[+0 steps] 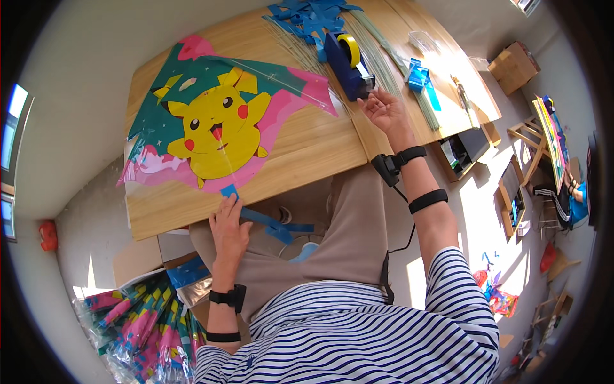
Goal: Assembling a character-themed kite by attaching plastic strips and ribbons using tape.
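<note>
A kite sheet (220, 131) lies flat on the wooden table, green and pink with a yellow cartoon creature on it. At its lower tip, by the near table edge, my left hand (229, 225) has its fingers closed on a blue strip (228, 191). The strip's tail (278, 229) hangs over my lap. To the right stands a dark blue tape dispenser (346, 73) with a yellow-cored roll (349, 50). My right hand (387, 114) is at its cutter end, fingertips pinched together; any tape between them is too small to make out.
Blue strips (310, 19) are heaped at the far edge beside thin sticks (377, 48). A blue roll (418, 75) and pliers (462, 96) lie farther right. Folded kites (147, 326) fill the floor at lower left. An open drawer (457, 153) juts out under the table's right side.
</note>
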Demonstrator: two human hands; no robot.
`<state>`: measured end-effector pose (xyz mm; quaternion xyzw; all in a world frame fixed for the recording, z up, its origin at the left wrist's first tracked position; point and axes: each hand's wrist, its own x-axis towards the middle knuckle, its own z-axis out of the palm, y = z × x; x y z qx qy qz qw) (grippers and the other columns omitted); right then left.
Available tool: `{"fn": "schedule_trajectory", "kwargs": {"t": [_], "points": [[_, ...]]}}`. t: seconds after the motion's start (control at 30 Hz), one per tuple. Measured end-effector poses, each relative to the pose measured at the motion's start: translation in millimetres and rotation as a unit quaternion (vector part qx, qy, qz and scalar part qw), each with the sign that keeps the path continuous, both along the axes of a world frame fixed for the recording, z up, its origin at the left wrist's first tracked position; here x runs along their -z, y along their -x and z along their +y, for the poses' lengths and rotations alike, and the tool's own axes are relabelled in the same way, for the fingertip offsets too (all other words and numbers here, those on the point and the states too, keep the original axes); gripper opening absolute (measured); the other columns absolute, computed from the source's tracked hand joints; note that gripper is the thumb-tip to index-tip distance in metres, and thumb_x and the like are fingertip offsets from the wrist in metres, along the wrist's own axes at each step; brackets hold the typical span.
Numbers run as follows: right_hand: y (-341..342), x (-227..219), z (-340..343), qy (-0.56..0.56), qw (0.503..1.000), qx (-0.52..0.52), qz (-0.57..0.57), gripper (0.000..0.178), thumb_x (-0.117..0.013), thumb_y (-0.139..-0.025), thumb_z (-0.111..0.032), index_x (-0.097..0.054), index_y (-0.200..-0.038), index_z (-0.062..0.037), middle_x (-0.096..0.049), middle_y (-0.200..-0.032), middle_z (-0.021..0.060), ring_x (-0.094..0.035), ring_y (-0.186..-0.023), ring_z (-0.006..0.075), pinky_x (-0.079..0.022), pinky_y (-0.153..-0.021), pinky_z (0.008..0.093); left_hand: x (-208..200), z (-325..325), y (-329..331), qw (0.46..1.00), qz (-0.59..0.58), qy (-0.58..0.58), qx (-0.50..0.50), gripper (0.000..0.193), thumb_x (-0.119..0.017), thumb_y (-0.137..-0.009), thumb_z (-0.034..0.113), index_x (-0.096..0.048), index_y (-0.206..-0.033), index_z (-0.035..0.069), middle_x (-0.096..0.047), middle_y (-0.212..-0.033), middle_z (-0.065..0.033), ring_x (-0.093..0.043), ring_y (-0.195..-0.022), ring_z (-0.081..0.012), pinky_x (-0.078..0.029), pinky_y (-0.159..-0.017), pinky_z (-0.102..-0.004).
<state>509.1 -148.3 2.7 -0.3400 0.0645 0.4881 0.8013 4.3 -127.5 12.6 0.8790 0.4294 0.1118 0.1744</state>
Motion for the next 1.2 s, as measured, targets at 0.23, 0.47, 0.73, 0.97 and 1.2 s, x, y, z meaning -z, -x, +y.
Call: {"fn": "schedule_trajectory", "kwargs": {"t": [0.23, 0.47, 0.73, 0.97, 1.2], "points": [[21, -8, -9, 0.076, 0.996, 0.036, -0.005, 0.031, -0.079, -0.086, -0.022, -0.057, -0.099, -0.0031, -0.059, -0.089, 0.0101, -0.064, -0.075, 0.0236, -0.052, -0.093, 0.0521, 2, 0, 1, 1.000, -0.005, -0.002, -0.003, 0.060, -0.075, -0.078, 0.008, -0.058, -0.135, 0.006, -0.047, -0.151, -0.0106, -0.040, -0.142, -0.0316, -0.028, -0.113, -0.0576], [26, -27, 13, 0.107, 0.991, 0.040, -0.066, 0.027, -0.077, -0.086, -0.016, -0.059, -0.101, -0.0033, -0.062, -0.095, 0.0112, -0.066, -0.087, 0.0269, -0.048, -0.091, 0.0584, 2, 0, 0, 1.000, -0.005, -0.001, -0.004, 0.060, -0.075, -0.078, 0.008, -0.058, -0.136, 0.006, -0.047, -0.151, -0.0110, -0.040, -0.142, -0.0316, -0.028, -0.113, -0.0575], [5, -1, 19, 0.106, 0.980, 0.044, -0.165, 0.018, -0.068, -0.088, -0.007, -0.062, -0.102, 0.0032, -0.069, -0.098, 0.0163, -0.072, -0.090, 0.0341, -0.054, -0.083, 0.0470, 4, 1, 0, 1.000, -0.009, -0.004, -0.001, 0.060, -0.075, -0.078, 0.008, -0.058, -0.136, 0.005, -0.048, -0.151, -0.0103, -0.040, -0.142, -0.0314, -0.028, -0.113, -0.0582], [16, -11, 13, 0.093, 0.978, 0.051, -0.180, 0.019, -0.066, -0.088, -0.006, -0.064, -0.104, 0.0049, -0.070, -0.099, 0.0180, -0.073, -0.093, 0.0343, -0.053, -0.083, 0.0451, 2, -1, -1, 1.000, -0.006, -0.011, -0.005, 0.060, -0.075, -0.078, 0.009, -0.058, -0.135, 0.005, -0.048, -0.151, -0.0097, -0.041, -0.141, -0.0313, -0.028, -0.113, -0.0582], [20, -8, 28, 0.254, 0.925, 0.067, -0.274, 0.013, -0.068, -0.089, -0.009, -0.066, -0.095, 0.0025, -0.070, -0.089, 0.0146, -0.073, -0.090, 0.0305, -0.054, -0.079, 0.0453, 3, 0, 0, 1.000, 0.012, -0.020, -0.007, 0.061, -0.075, -0.077, 0.010, -0.058, -0.135, 0.006, -0.047, -0.151, -0.0092, -0.040, -0.142, -0.0313, -0.027, -0.113, -0.0610]]}}
